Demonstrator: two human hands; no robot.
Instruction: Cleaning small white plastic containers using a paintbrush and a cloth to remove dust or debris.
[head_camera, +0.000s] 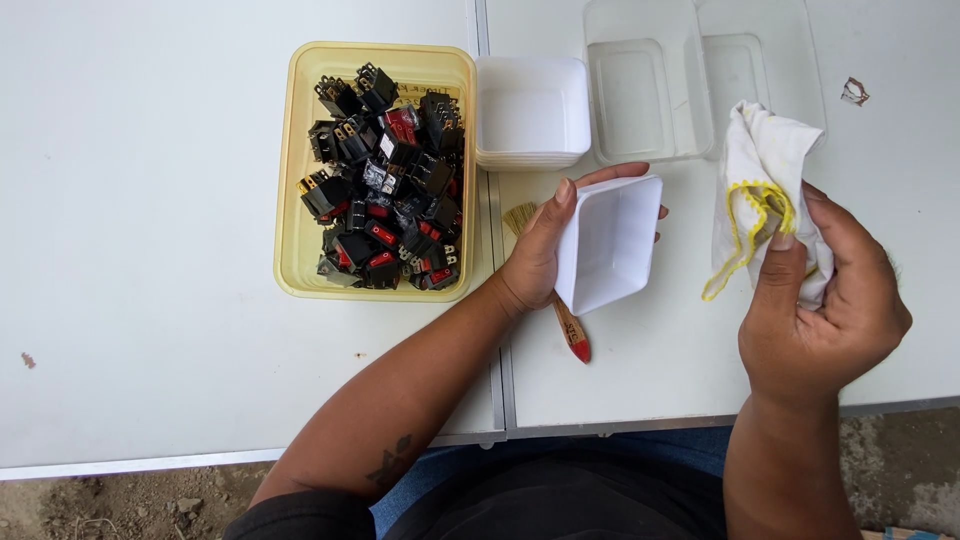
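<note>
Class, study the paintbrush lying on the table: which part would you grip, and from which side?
Probably the red-tipped handle end, approached from the near table edge. The paintbrush lies flat, its middle hidden beneath the white tub in the left hand, bristles toward the yellow bin.

- You are at a makeshift outdoor work spot, something like a small parts-sorting or assembly station.
- Two white tables (150, 250) stand pushed together, and bare dirt ground (120, 505) shows under their near edge.
- A yellow tub (290, 240) holds a heap of black and red rocker switches (385, 180), stock for small electrical work.
- White trays (530, 115), clear plastic containers (645, 85) and a paintbrush (572, 335) lie about as work gear.
</note>
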